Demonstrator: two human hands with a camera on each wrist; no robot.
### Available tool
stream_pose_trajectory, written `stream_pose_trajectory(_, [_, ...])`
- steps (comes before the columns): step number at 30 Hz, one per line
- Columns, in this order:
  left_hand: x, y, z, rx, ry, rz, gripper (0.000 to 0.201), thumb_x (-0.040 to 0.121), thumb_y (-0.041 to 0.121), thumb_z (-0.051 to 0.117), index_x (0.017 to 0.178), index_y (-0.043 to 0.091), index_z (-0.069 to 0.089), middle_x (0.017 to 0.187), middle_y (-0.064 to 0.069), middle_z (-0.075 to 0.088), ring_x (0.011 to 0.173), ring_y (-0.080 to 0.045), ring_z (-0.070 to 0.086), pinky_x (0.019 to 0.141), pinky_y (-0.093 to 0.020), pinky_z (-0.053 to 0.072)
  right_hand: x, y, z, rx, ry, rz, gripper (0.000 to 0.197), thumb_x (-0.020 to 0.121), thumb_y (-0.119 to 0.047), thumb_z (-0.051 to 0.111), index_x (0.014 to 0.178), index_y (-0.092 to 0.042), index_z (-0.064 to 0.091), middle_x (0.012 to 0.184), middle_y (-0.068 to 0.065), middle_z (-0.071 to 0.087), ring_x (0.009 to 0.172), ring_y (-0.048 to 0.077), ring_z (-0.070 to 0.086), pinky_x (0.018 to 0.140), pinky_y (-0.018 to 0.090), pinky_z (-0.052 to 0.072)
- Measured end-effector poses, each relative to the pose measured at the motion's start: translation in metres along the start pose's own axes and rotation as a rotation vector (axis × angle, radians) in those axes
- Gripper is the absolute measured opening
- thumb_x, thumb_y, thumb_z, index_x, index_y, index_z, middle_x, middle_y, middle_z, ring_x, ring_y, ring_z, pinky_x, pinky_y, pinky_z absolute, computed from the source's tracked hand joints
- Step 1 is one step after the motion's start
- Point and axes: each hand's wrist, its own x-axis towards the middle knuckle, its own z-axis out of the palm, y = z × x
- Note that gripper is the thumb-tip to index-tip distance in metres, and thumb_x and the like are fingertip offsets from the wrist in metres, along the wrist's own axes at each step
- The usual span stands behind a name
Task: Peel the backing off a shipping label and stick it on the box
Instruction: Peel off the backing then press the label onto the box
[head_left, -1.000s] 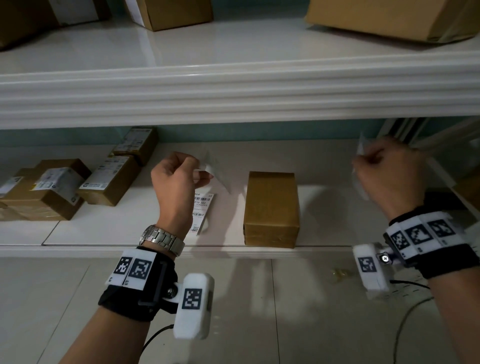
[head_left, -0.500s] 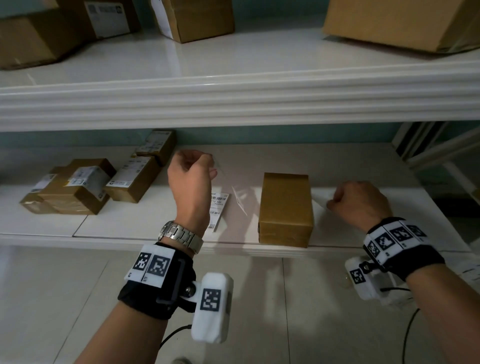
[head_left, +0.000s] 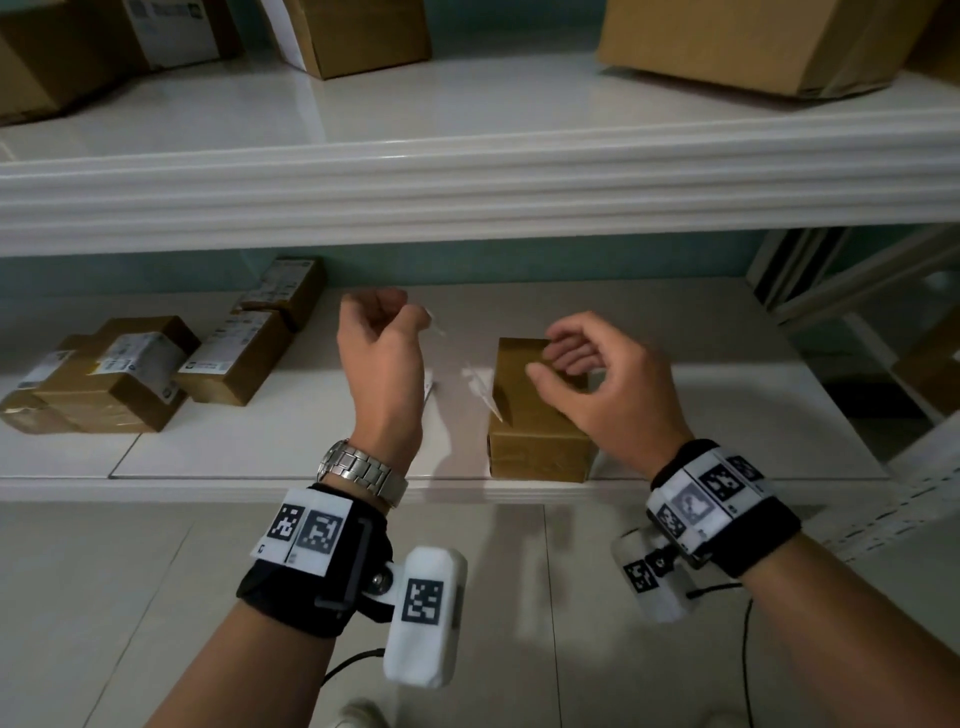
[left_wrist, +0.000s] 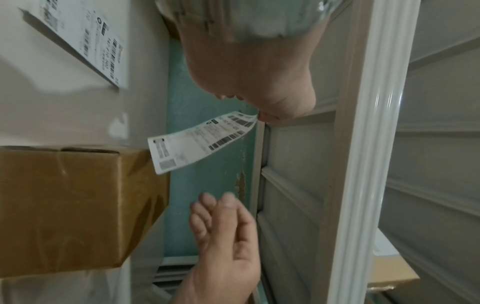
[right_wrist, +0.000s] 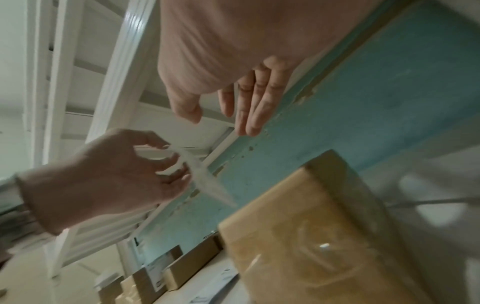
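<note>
White label (left_wrist: 200, 142) print plain only from left wrist; edge-on overhead

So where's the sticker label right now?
In the left wrist view the label hangs pinched by the left hand, in the air left of the plain brown box.

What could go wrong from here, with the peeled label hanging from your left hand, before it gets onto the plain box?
1. The label hangs from a pinch of the left hand at one end only and already curves; it could curl and stick to itself or to a finger.
2. The right hand is open over the box, not steadying the label's free end, so it might land crooked or wrinkled.
3. Another label lies on the shelf beneath; the dangling one could catch it.
</note>
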Motion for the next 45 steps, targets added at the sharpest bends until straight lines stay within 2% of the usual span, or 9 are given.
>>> stream_pose_trajectory(3, [-0.002,-0.005,0.003,0.012,0.001,0.005,0.031,0.070,0.016,0.061,0.101,0.011,0.059,0.093,0.001,0.055,0.086,-0.015,0.053,0.083,-0.031,0.046,0.001,-0.007,0.013,0.038,-0.022,-0.049,0.046,0.079,-0.046,0.078,0.105,-0.009,0.069,0.090,-0.001,0.072,0.081,0.011,0.069,0.071,0.027,0.059])
stream_pose_trajectory(7, [-0.001,-0.008,0.009,0.002,0.003,0.005,0.028,0.076,0.011,0.063,0.104,0.009,0.059,0.093,0.001,0.055,0.086,-0.014,0.054,0.084,-0.031,0.046,0.005,-0.012,0.024,0.054,0.009,-0.049,0.048,0.075,-0.048,0.081,0.102,-0.010,0.071,0.086,-0.003,0.072,0.077,0.011,0.068,0.069,0.028,0.058])
stream_pose_trajectory(15, [-0.003,-0.013,0.024,0.012,-0.065,-0.001,0.032,0.071,0.017,0.063,0.102,0.010,0.060,0.092,0.000,0.057,0.087,-0.016,0.055,0.082,-0.029,0.046,0.013,-0.011,0.021,0.014,0.149,-0.042,0.014,0.078,-0.019,0.082,0.081,-0.009,0.073,0.068,-0.002,0.070,0.060,0.013,0.066,0.057,0.032,0.056])
stream_pose_trajectory(20, [-0.006,-0.017,0.020,0.004,-0.108,-0.029,0.025,0.080,0.010,0.061,0.105,0.009,0.059,0.093,0.003,0.058,0.086,-0.012,0.057,0.080,-0.029,0.046,0.009,-0.015,0.015,-0.027,0.089,-0.065,0.027,0.074,-0.034,0.086,0.082,-0.011,0.074,0.070,-0.004,0.070,0.062,0.012,0.065,0.059,0.029,0.055])
stream_pose_trajectory(26, [-0.011,-0.014,0.020,0.017,-0.148,-0.089,0.019,0.089,0.005,0.062,0.107,0.011,0.060,0.101,-0.003,0.061,0.097,-0.018,0.060,0.089,-0.036,0.050,0.002,-0.016,0.023,-0.051,0.081,-0.048,0.025,0.076,-0.032,0.084,0.084,-0.011,0.073,0.070,-0.003,0.070,0.061,0.012,0.064,0.058,0.028,0.056])
stream_pose_trajectory(33, [-0.009,-0.014,0.016,0.014,-0.209,-0.121,0.027,0.083,0.005,0.069,0.108,0.009,0.061,0.100,-0.003,0.062,0.095,-0.015,0.061,0.086,-0.033,0.050,0.010,-0.008,0.015,-0.106,0.135,-0.022,0.005,0.082,-0.016,0.075,0.080,-0.011,0.074,0.065,-0.004,0.068,0.056,0.010,0.063,0.053,0.032,0.057])
stream_pose_trajectory(37, [-0.005,-0.011,0.010,-0.090,-0.267,-0.206,0.033,0.073,0.020,0.063,0.106,0.012,0.061,0.108,-0.005,0.062,0.101,-0.016,0.062,0.081,-0.030,0.048,0.013,-0.001,0.007,-0.172,0.154,-0.010,0.006,0.083,-0.016,0.075,0.080,-0.011,0.074,0.068,-0.004,0.069,0.056,0.011,0.063,0.052,0.032,0.057])
stream_pose_trajectory(41, [-0.002,-0.011,0.008,-0.039,-0.235,-0.218,0.029,0.083,0.020,0.063,0.110,0.010,0.062,0.113,-0.008,0.064,0.106,-0.018,0.062,0.084,-0.033,0.050,0.017,0.003,0.002,-0.025,0.194,0.187,0.005,0.085,-0.019,0.076,0.087,-0.015,0.075,0.075,-0.011,0.070,0.061,-0.001,0.067,0.056,0.015,0.056])
stream_pose_trajectory(45, [-0.002,-0.021,0.011,0.172,-0.263,-0.178,0.023,0.092,0.014,0.066,0.115,0.012,0.065,0.111,-0.004,0.070,0.102,-0.017,0.064,0.087,-0.034,0.051,0.024,0.003,0.000,0.353,0.236,0.501,0.007,0.084,-0.009,0.077,0.083,-0.013,0.071,0.086,0.002,0.078,0.075,0.010,0.076,0.059,0.020,0.057])
